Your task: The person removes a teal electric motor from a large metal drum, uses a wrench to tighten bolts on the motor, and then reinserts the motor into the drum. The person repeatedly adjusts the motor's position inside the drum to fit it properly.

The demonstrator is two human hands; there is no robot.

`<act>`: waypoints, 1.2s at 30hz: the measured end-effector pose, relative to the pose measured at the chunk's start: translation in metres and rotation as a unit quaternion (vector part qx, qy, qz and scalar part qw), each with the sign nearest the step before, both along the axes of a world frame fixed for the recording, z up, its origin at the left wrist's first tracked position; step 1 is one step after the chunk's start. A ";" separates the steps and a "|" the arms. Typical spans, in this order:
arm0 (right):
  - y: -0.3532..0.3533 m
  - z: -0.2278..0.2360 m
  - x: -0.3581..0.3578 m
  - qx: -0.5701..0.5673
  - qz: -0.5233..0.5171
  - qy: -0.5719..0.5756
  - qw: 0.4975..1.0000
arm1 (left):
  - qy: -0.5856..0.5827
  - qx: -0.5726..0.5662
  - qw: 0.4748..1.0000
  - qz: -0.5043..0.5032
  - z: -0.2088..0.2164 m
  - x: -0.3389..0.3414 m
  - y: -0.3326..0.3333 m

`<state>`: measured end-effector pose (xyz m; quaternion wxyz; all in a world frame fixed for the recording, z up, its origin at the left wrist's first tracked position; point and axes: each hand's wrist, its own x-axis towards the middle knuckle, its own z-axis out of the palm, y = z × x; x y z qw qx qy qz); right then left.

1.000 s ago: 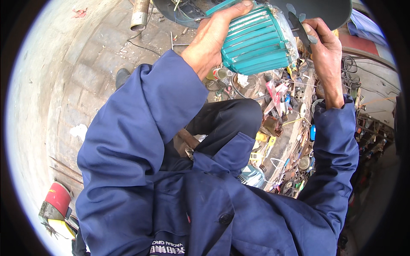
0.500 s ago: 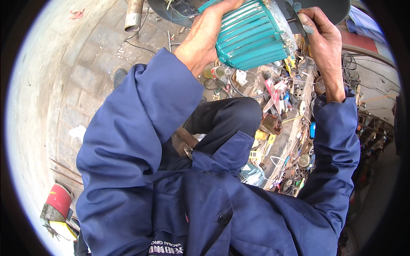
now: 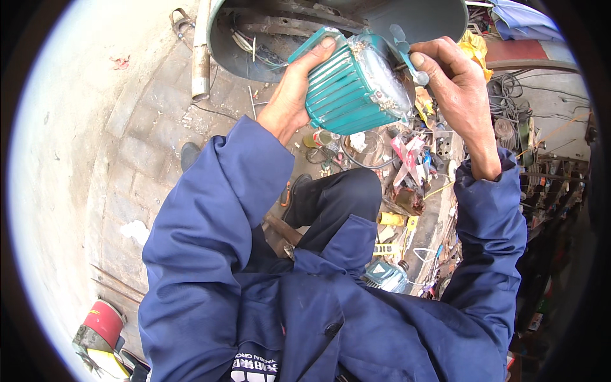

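A teal electric motor (image 3: 340,95) with long cooling fins is held up in front of me, above the cluttered ground. My left hand (image 3: 294,92) grips it from the left, thumb over its upper edge. Its right end looks silvery, with pale, crumbly dirt around the rim. At that end is a small grey-green fan (image 3: 401,51) with several blades. My right hand (image 3: 455,79) pinches the fan between thumb and fingers. I cannot tell whether the fan still sits on the motor's shaft.
Behind the motor stands a big grey round tub (image 3: 439,22) with wires and metal inside. A rusty pipe (image 3: 200,70) lies to its left. Scrap, cables and a yellow piece (image 3: 391,218) litter the ground right of my knee. A red can (image 3: 104,323) stands lower left.
The motor and both hands appear lower in the picture, and more of the tub shows behind them. The motor's silvery end is now turned more into view. Both hands keep their holds.
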<state>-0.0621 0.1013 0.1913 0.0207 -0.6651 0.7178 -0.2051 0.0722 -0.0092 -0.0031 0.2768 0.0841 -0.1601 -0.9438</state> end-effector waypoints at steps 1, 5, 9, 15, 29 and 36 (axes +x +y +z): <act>0.001 0.002 0.001 0.000 0.001 0.009 1.000 | 0.001 -0.002 1.000 -0.001 0.000 0.000 0.001; 0.004 0.006 0.002 -0.002 0.023 0.024 0.999 | -0.003 -0.004 1.000 -0.010 0.002 0.002 0.002; 0.006 0.008 0.003 0.012 0.021 0.026 0.999 | 0.017 0.000 1.000 -0.023 0.003 0.001 0.001; 0.005 0.008 0.009 0.009 0.011 -0.014 1.000 | 0.030 0.012 0.999 -0.023 0.002 0.002 0.001; 0.002 -0.006 0.006 -0.056 0.051 -0.032 0.997 | 0.015 0.001 1.000 -0.003 0.001 0.004 0.002; -0.011 -0.008 0.008 -0.066 0.063 -0.053 0.994 | 0.027 0.005 1.000 0.000 0.003 0.007 -0.005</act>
